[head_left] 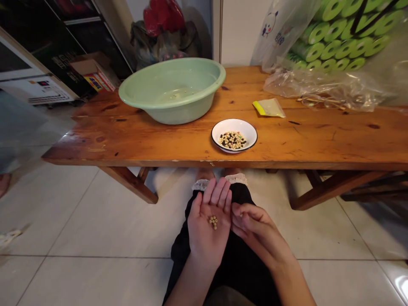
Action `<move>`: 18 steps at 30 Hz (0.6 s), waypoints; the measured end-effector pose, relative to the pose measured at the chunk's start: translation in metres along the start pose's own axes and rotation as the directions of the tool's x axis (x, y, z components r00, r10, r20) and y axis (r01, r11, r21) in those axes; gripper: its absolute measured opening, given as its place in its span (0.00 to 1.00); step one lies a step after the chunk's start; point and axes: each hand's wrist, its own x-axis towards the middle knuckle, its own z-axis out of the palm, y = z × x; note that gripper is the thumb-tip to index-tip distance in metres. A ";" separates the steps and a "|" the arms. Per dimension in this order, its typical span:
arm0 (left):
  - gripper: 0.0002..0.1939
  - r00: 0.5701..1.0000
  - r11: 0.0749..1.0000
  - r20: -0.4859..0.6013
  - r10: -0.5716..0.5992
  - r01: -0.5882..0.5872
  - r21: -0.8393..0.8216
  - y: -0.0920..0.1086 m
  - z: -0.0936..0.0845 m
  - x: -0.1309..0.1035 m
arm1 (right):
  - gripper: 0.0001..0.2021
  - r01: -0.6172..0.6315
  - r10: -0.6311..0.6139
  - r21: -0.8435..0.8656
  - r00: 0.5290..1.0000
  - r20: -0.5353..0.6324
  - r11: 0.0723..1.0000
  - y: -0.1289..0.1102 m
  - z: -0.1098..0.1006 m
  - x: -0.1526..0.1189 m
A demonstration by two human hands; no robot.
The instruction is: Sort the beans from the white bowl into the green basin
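Note:
My left hand (208,227) is palm up with its fingers stretched out, holding several small tan beads (213,221) in the hollow of the palm. Beside it, my right hand (255,225) pinches a small pale bead (241,214) between thumb and forefinger; the fingertips partly cover it. Ahead of both hands, a white bowl (217,129) with a dark rim stands near the front edge of the wooden bench. Mixed beads (232,140), mostly cream and black with a few coloured ones, lie in the bowl.
A large pale green basin (178,114) stands on the bench (159,144) at the left, with a few small bits inside. Behind the bowl lies a small yellow-edged packet (270,108). Clear plastic (321,87) and green rolls (338,42) occupy the back right.

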 end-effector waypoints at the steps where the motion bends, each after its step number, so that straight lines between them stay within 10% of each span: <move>1: 0.19 1.000 1.000 -0.006 0.000 0.000 0.003 0.001 -0.001 0.000 | 0.07 -0.007 0.007 0.019 1.000 0.017 1.000 0.000 0.000 0.000; 18: 0.21 0.981 0.987 -0.123 0.152 -0.157 -0.033 0.017 -0.012 -0.019 | 0.09 0.095 -0.108 0.116 0.989 0.105 0.989 -0.003 -0.020 0.000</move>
